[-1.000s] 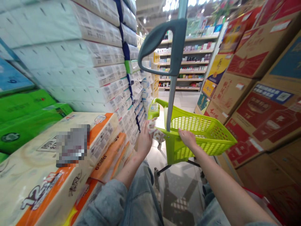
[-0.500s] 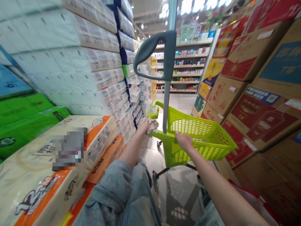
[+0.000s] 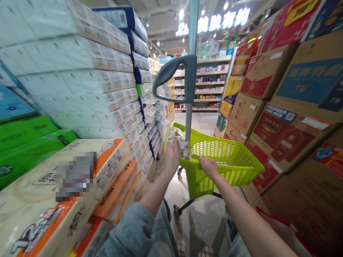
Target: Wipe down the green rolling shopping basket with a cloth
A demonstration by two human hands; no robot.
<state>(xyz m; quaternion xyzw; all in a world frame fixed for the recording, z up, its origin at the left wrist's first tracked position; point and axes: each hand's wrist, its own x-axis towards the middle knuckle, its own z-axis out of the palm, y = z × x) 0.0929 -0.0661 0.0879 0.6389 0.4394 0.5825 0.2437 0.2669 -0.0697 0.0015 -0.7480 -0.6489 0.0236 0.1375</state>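
A lime-green shopping cart point(image 3: 198, 182) with a perforated basket stands ahead on the tiled floor. A grey upright pole point(image 3: 188, 121) with a dark grey loop handle point(image 3: 190, 78) rises from it. My left hand point(image 3: 173, 155) is closed on a crumpled, patterned cloth point(image 3: 184, 145), held against the cart's near left part, beside the pole. Fingers of my right hand point(image 3: 209, 167) are wrapped over the near rim of the basket, to the right of the pole.
Tall stacks of white tissue packs point(image 3: 115, 82) stand at left, above cream and orange packs point(image 3: 115, 157) bearing a pixelated flat object point(image 3: 76, 175). Cardboard cartons point(image 3: 257, 110) line the right. Stocked shelves point(image 3: 209, 82) cross the back.
My left hand and the cloth have moved right, closer to the pole. The view has tilted up a little, showing more of the ceiling. My right hand keeps its hold on the rim.
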